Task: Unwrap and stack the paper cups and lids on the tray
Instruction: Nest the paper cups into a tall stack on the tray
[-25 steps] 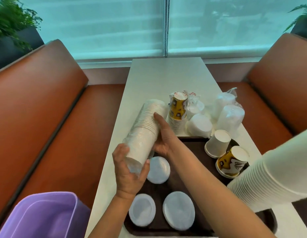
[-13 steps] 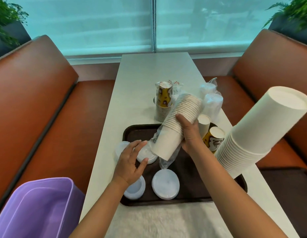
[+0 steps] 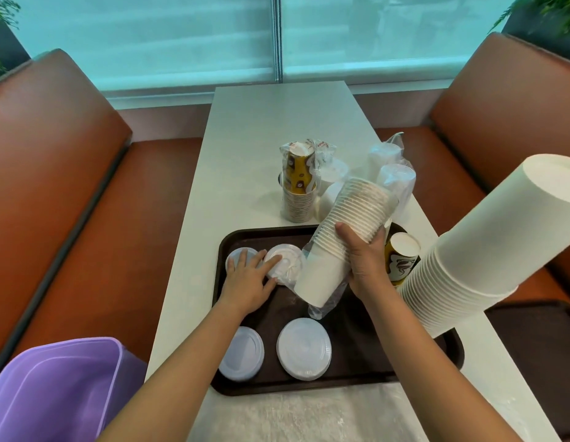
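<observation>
My right hand [image 3: 364,260] grips a tilted stack of white paper cups [image 3: 337,237] still in its clear plastic sleeve, held over the dark brown tray [image 3: 350,362]. My left hand [image 3: 248,279] lies flat with spread fingers on two white lids [image 3: 288,261] at the tray's back left. Two more stacks of lids [image 3: 304,349] sit at the tray's front. A tall unwrapped stack of white cups [image 3: 487,256] leans large at the right. A yellow printed cup [image 3: 401,258] stands upside down on the tray behind my right hand.
Behind the tray stand a wrapped stack of yellow cups [image 3: 299,183] and wrapped white cups [image 3: 393,177]. A purple bin [image 3: 54,393] sits at the lower left. Orange benches [image 3: 54,173] flank the white table [image 3: 277,122]. A second dark tray [image 3: 538,355] lies at the right.
My left hand let go of the wrapped stack's lower end and moved onto the lids at the tray's back left. My right hand swung the stack to the right, over the tray.
</observation>
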Motion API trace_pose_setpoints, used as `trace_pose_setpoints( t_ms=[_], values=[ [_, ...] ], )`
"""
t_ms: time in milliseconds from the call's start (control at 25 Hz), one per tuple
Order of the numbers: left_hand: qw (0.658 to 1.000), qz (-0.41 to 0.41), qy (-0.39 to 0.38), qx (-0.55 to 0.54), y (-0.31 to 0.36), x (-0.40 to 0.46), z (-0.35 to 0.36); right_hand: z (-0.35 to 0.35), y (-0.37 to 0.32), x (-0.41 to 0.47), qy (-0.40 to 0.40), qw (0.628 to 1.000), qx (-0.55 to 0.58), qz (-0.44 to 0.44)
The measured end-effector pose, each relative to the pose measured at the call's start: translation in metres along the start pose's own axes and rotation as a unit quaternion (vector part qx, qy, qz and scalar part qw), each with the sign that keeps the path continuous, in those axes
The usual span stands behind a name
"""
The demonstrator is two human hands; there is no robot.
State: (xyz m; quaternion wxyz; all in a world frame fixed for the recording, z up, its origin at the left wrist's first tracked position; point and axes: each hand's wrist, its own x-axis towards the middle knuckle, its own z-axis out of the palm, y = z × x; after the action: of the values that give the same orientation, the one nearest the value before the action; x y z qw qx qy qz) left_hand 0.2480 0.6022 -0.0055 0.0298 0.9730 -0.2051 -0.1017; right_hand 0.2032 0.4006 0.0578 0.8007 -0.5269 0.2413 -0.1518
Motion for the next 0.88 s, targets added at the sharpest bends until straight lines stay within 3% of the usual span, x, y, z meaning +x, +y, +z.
trace_pose_setpoints(
  t_ms=[120,280,440,600,680,760,800,880],
  values=[
    [1.0,0.0,0.014,0.003,0.006,0.008,-0.002,-0.004,0.003,0.005,0.004,1.0,-0.013,-0.018],
    [0.992,-0.017,0.117,-0.033,-0.011,0.01,-0.007,-0.004,0.008,0.006,0.003,0.997,-0.055,-0.058],
    [0.993,-0.036,0.056,-0.099,-0.037,0.018,-0.006,-0.003,0.012,0.002,0.004,0.983,-0.125,-0.135],
    [0.983,-0.031,0.096,-0.152,-0.03,-0.003,-0.024,-0.004,0.014,0.003,0.01,0.974,-0.146,-0.172],
    [0.984,-0.014,-0.001,-0.179,-0.02,-0.038,-0.03,-0.005,0.015,0.002,0.014,0.968,-0.162,-0.19],
    [0.984,0.017,-0.135,-0.112,-0.009,-0.08,-0.028,-0.008,0.018,0.0,0.014,0.961,-0.183,-0.205],
    [0.982,0.024,-0.169,-0.08,-0.008,-0.094,-0.023,-0.009,0.02,-0.003,0.015,0.959,-0.191,-0.21],
    [0.984,0.025,-0.16,-0.077,-0.008,-0.104,-0.017,-0.012,0.022,-0.006,0.014,0.955,-0.203,-0.217]
  ],
)
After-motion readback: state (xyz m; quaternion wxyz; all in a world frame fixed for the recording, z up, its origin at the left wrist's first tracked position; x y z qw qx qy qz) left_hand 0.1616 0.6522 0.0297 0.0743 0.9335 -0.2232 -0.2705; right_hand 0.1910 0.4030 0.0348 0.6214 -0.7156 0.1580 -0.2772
